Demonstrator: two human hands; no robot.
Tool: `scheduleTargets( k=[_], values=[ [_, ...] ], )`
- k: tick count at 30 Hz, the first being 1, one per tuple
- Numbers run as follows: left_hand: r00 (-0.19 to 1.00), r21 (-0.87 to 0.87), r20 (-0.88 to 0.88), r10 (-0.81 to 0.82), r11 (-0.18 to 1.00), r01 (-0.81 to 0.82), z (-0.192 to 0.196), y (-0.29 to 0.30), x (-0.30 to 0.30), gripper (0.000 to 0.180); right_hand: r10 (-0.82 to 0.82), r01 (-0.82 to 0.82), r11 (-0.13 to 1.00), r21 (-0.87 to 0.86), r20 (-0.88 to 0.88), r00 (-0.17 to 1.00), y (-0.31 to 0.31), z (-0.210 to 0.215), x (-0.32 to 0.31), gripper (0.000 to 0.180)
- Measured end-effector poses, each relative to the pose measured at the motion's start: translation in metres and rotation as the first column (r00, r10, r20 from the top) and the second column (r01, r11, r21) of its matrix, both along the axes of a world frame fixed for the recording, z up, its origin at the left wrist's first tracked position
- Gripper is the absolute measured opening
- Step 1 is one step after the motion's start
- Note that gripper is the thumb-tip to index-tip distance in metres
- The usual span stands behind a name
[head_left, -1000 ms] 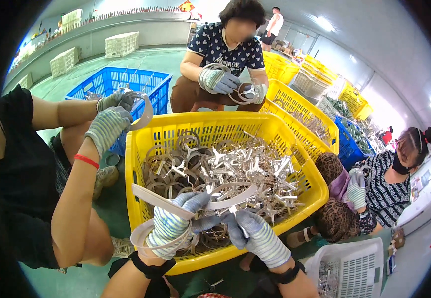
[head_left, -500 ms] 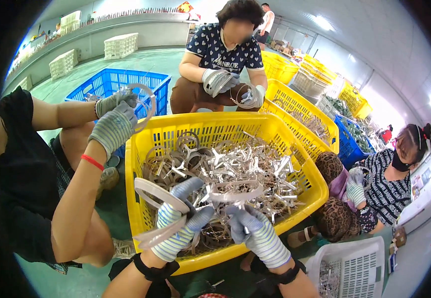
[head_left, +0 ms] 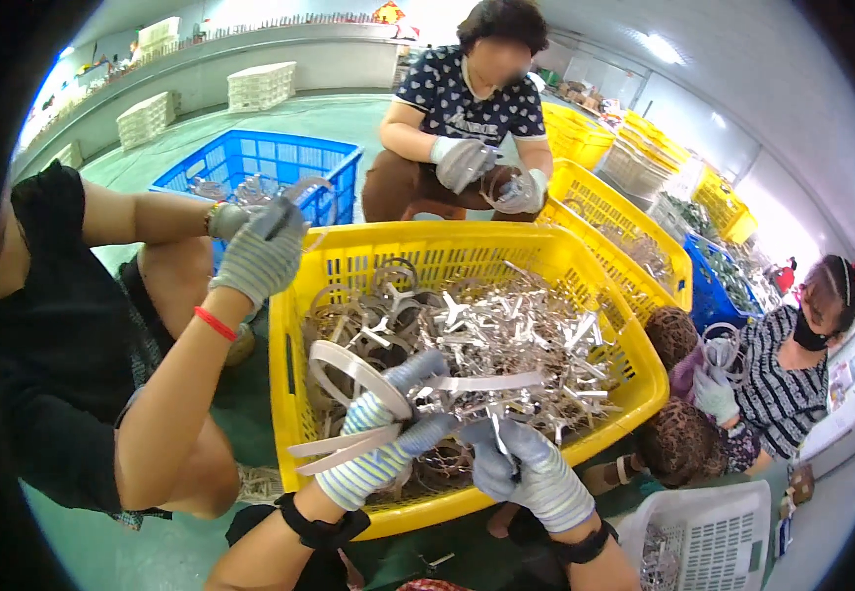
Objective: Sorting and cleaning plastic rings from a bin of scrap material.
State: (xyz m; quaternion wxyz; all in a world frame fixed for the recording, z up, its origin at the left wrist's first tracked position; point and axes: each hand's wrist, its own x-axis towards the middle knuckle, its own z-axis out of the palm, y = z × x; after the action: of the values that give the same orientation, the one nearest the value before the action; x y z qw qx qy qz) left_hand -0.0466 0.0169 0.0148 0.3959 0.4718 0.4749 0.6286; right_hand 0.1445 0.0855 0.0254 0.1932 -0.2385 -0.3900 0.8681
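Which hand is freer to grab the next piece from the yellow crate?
Right, probably. The right hand hovers over the metal parts in the yellow crate, pinching only one small piece. The left hand is full, gripping a grey ring and strips.

A factory sorting floor: just beyond the gloved fingers [head_left: 417,369] a yellow plastic crate [head_left: 467,256] brims with metal rings and stamped parts [head_left: 506,325]; more yellow crates [head_left: 644,158], a blue crate [head_left: 260,163] and gloved co-workers [head_left: 467,98] crowd the green concrete floor [head_left: 250,123].
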Motion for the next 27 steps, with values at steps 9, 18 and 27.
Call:
scheduleTargets(
  k=[9,18,27],
  values=[
    [0.923,0.271,-0.349,0.160,0.960,-0.064,-0.016,0.008,-0.004,0.046,-0.107,0.100,0.990,0.100,0.067,0.992,0.002,-0.009,0.007,0.046],
    [0.909,0.305,-0.363,0.206,0.948,-0.093,-0.020,0.009,-0.007,0.040,-0.117,0.093,0.982,0.164,0.141,0.983,0.001,-0.008,0.002,0.046],
    [0.922,0.322,-0.299,0.246,0.935,-0.146,-0.016,0.008,0.006,0.028,-0.260,0.253,0.956,0.149,0.035,0.965,0.000,-0.011,0.000,0.028]
  ],
)
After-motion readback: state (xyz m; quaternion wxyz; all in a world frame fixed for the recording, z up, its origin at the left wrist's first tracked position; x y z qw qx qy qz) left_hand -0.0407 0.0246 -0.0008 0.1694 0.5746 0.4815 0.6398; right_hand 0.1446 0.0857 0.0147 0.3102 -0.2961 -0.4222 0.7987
